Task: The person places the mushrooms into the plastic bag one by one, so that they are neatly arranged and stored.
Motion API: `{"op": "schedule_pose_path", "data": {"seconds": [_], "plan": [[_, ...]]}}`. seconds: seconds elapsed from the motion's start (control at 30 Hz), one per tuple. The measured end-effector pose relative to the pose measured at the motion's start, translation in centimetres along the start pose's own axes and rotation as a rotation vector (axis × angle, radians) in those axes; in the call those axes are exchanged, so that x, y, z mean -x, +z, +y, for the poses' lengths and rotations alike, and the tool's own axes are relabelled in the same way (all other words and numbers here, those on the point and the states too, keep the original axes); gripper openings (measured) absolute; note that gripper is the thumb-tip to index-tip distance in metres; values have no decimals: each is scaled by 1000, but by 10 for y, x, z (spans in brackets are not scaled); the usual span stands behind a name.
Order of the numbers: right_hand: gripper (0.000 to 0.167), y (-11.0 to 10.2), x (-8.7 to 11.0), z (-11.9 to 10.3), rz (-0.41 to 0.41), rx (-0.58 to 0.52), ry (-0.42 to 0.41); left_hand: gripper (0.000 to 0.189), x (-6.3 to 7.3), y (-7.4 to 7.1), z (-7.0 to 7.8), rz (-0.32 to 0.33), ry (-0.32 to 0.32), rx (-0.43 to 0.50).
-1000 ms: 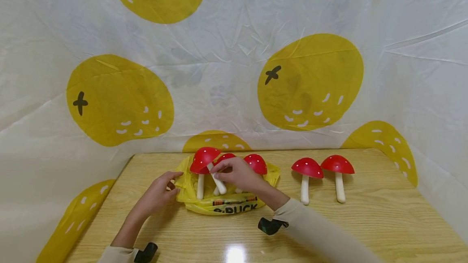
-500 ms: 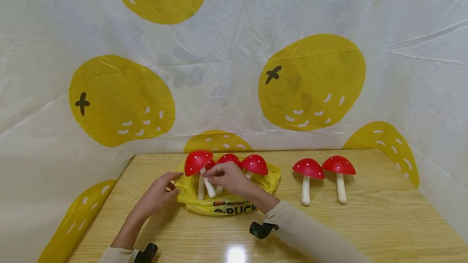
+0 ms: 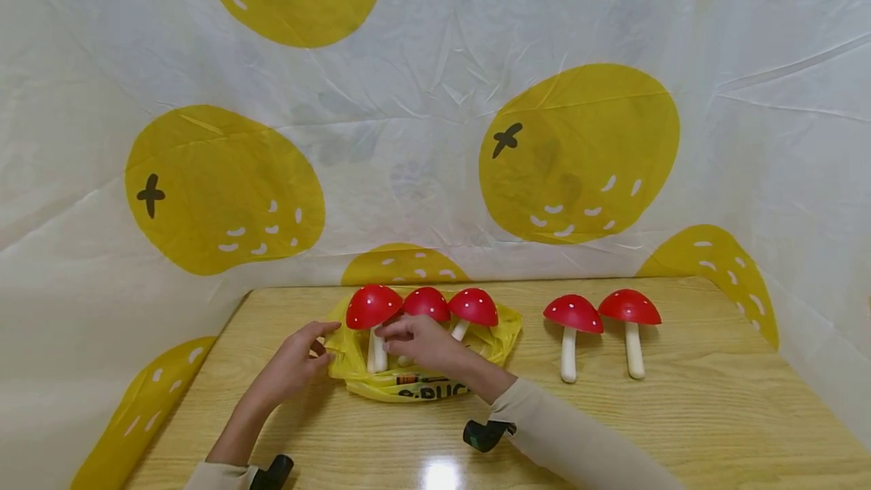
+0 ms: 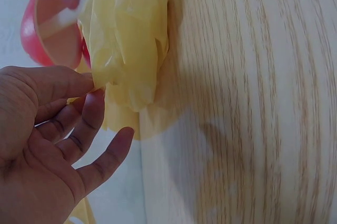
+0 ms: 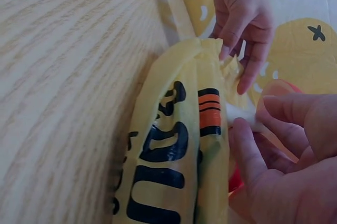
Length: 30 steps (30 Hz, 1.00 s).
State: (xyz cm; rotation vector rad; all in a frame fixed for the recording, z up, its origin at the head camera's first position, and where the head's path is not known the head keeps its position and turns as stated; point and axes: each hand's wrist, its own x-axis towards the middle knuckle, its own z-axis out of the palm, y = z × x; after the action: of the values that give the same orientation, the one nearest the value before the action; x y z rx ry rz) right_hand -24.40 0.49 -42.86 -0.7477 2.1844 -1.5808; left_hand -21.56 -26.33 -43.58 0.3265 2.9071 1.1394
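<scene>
A yellow plastic bag with dark lettering lies spread open on the table, holding several toy mushrooms with red, white-dotted caps and pale stems. My left hand pinches the bag's left edge between thumb and fingers, as the left wrist view shows at the bag's yellow film. With the thumb and fingers of my right hand I hold the stem of a toy mushroom at the left of the bag. It overlaps another mushroom there. Two more caps, a middle cap and a right cap, show beside it.
Two further mushrooms, a nearer one and a farther one, lie on the wooden table right of the bag. A white cloth printed with yellow fruit hangs behind the table and at its sides.
My right hand has brought its mushroom left and down, from tilted to nearly in line over the leftmost one. My left hand stays at the bag's edge.
</scene>
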Motion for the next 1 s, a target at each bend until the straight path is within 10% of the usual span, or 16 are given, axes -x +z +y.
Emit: {"op": "schedule_pose_path", "data": {"seconds": [1.0], "plan": [[32, -4, 6, 9, -103, 109, 18, 50, 1, 1, 1, -4, 4, -17]]}}
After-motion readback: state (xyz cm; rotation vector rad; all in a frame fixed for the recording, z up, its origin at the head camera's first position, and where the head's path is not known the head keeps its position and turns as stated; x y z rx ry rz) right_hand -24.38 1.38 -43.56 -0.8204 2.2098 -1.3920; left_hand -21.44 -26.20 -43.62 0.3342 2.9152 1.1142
